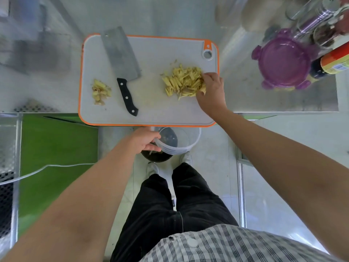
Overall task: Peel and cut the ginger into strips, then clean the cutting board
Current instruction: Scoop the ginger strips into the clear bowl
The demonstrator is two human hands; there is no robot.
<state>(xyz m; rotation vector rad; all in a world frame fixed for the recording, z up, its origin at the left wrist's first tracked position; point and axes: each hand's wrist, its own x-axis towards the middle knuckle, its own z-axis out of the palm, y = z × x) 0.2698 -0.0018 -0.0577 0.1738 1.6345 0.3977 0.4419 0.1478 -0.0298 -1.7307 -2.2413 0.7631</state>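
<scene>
Orange trim runs round the grey cutting board (151, 103), which overhangs the near edge of the steel worktop (264, 99), probably so that cuttings can be swept straight off it. The ginger strips (181, 82) lie heaped on the right half of the board. The right hand (211, 93) is cupped against the heap's far right side with its fingers curled down into the strips, placed to draw them toward the near edge; whether it grips a bunch or only rakes them I cannot tell. The left hand (145, 141) grasps the rim of a clear container (181, 142) just below that edge, held there to catch them. The cleaver (120, 55) lies flat on the left of the board, out of the sweep's path. The peel scraps (100, 91) sit in a separate pile beyond it, so cutting looks finished and cleaning is not yet begun
</scene>
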